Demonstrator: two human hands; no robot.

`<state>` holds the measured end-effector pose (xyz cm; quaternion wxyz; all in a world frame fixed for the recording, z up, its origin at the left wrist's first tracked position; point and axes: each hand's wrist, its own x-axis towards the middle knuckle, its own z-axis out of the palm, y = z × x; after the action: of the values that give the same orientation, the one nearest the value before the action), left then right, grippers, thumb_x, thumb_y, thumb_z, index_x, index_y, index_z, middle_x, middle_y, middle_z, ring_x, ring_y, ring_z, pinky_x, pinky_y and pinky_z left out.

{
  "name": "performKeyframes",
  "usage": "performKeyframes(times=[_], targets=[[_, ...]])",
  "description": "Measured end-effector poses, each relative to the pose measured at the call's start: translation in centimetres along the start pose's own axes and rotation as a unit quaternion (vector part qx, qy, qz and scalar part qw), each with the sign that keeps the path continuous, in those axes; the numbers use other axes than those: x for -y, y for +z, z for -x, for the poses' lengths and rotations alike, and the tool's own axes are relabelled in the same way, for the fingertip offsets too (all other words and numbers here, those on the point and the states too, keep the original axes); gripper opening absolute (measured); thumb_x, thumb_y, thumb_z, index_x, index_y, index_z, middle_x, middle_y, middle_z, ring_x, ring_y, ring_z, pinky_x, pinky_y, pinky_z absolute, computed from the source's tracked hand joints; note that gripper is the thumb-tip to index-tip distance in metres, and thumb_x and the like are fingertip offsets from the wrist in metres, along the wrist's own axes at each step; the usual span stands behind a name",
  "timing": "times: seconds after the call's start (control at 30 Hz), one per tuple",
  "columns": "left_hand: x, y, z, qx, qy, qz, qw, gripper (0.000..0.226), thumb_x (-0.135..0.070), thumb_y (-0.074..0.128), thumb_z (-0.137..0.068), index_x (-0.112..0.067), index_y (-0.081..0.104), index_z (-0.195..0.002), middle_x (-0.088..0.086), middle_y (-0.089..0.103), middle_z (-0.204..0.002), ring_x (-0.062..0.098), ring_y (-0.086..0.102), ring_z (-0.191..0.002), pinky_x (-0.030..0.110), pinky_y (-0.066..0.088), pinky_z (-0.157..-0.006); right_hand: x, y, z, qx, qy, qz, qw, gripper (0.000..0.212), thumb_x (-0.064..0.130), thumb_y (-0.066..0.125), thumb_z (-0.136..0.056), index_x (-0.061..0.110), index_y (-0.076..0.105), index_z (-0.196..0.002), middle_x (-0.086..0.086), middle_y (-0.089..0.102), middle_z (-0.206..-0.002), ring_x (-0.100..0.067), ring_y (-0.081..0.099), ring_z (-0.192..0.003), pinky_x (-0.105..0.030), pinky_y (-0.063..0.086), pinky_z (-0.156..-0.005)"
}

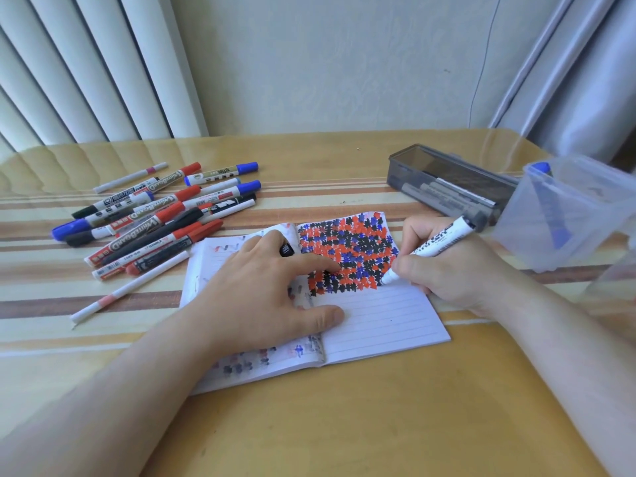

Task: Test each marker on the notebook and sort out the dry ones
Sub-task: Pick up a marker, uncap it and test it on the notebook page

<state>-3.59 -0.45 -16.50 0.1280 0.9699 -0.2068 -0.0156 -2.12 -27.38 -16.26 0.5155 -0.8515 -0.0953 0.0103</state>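
Test step in hand: right hand (pixel 457 270), fingers gripping a marker (pixel 432 247), sets its tip at the scribble block's edge on the notebook (pixel 378 321) mid-counter, left hand (pixel 261 287) flat with a black cap tucked between fingers; next, judge the stroke, though tip colour is hidden.

A notebook (pixel 375 318) is lying open at the middle of the table (pixel 344 425). The left hand (pixel 261 290) is resting flat on its left page and across the fold, with a cap (pixel 286 250) tucked between the fingers. The right hand (pixel 447 270) is sitting at the notebook's right edge, holding a marker (pixel 433 247) with its tip touching the right page. A pile of markers (pixel 155 218) is lying to the left, behind the notebook. A box (pixel 447 182) holding markers is sitting behind the right hand, and a tub (pixel 571 215) holding one marker is standing just right of it.
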Motion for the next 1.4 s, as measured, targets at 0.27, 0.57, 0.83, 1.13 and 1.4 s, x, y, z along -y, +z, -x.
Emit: performKeyframes(times=[0.27, 0.57, 0.83, 1.13, 1.4], targets=[[-0.2, -0.2, 0.1, 0.002, 0.001, -0.006, 1.000, 0.071, -0.095, 0.041, -0.069, -0.071, 0.032, -0.136, -0.018, 0.033, -0.098, 0.014, 0.038, -0.104, 0.030, 0.036, -0.086, -0.2, -0.1, -0.3, -0.010, 0.007, -0.042, 0.999, 0.021, 0.003, 0.071, -0.083, 0.005, 0.055, -0.071, -0.006, 0.054, -0.053, -0.019, 0.048, -0.053, -0.031, 0.037, -0.052], [-0.3, -0.3, 0.2, 0.000, 0.008, -0.010, 1.000, 0.073, -0.096, 0.037, -0.069, -0.071, 0.030, -0.137, -0.018, 0.033, -0.097, 0.014, 0.038, -0.102, 0.030, 0.037, -0.086, -0.2, -0.1, -0.1, -0.006, 0.002, -0.034, 0.999, 0.021, 0.003, 0.070, -0.082, 0.005, 0.054, -0.069, -0.007, 0.052, -0.054, -0.020, 0.046, -0.056, -0.035, 0.035, -0.055], [-0.4, -0.3, 0.3, -0.092, 0.033, 0.165, 0.981, 0.026, -0.026, 0.044, -0.105, -0.033, 0.033, -0.127, -0.014, 0.063, -0.101, 0.000, 0.056, -0.090, 0.013, 0.038, -0.076, 0.4, -0.4, -0.1, 0.007, -0.025, -0.144, 0.989, 0.019, 0.010, 0.078, -0.073, 0.016, 0.060, -0.068, -0.001, 0.051, -0.056, -0.014, 0.043, -0.046, -0.025, 0.034, -0.048], [-0.5, -0.3, 0.2, -0.078, 0.024, 0.161, 0.984, 0.014, -0.041, 0.053, -0.100, -0.034, 0.045, -0.108, -0.017, 0.069, -0.099, 0.002, 0.060, -0.091, 0.012, 0.041, -0.073, 0.8, -0.3, 0.0, 0.181, -0.049, -0.346, 0.919, 0.052, 0.048, 0.069, -0.071, 0.012, 0.078, -0.107, -0.013, 0.067, -0.077, -0.020, 0.052, -0.058, -0.024, 0.028, -0.042], [-0.8, -0.2, 0.2, -0.087, 0.058, 0.134, 0.985, 0.012, -0.032, 0.059, -0.101, -0.027, 0.051, -0.108, -0.023, 0.061, -0.085, -0.012, 0.053, -0.086, 0.005, 0.036, -0.071, 0.9, 0.6, 0.0, 0.159, -0.017, -0.293, 0.943, 0.046, 0.026, 0.039, -0.089, 0.012, 0.080, -0.107, -0.019, 0.069, -0.079, -0.025, 0.050, -0.061, -0.031, 0.024, -0.047]])
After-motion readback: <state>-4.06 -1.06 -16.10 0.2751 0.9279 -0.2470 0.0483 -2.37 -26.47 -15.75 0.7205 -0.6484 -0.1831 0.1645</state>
